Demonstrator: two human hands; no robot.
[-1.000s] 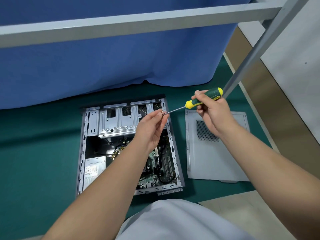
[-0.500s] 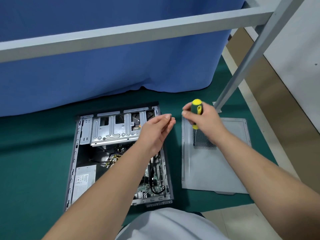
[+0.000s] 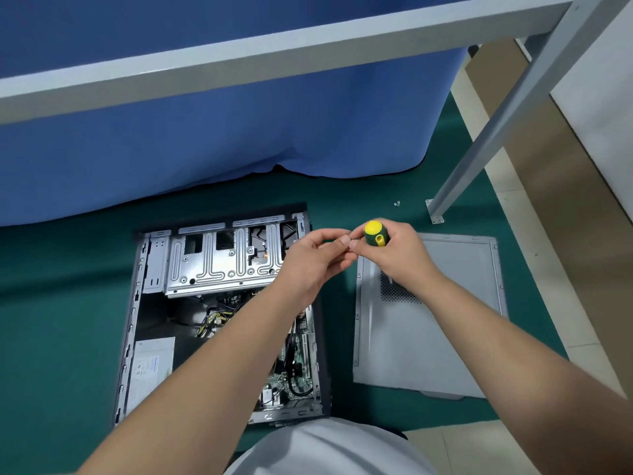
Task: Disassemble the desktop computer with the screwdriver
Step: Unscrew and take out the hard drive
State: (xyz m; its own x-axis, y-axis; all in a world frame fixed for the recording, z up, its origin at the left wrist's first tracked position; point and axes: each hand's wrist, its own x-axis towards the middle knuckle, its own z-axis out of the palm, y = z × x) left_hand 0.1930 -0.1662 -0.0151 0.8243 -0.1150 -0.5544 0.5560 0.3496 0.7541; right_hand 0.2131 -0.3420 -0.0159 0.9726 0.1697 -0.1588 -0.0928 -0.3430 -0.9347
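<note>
Head view: right hand (image 3: 394, 255) grips screwdriver (image 3: 376, 233), shaft mostly hidden; left hand (image 3: 315, 258) grip's contents unclear.

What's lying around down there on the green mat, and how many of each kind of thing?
Open computer case: 1
Removed side panel: 1
Screwdriver, gripped upright in the right hand: 1
Loose screws near the frame's foot: 2, as far as I can tell
Total: 5
The left hand's fingertips pinch together; anything between them is too small to see.
</note>
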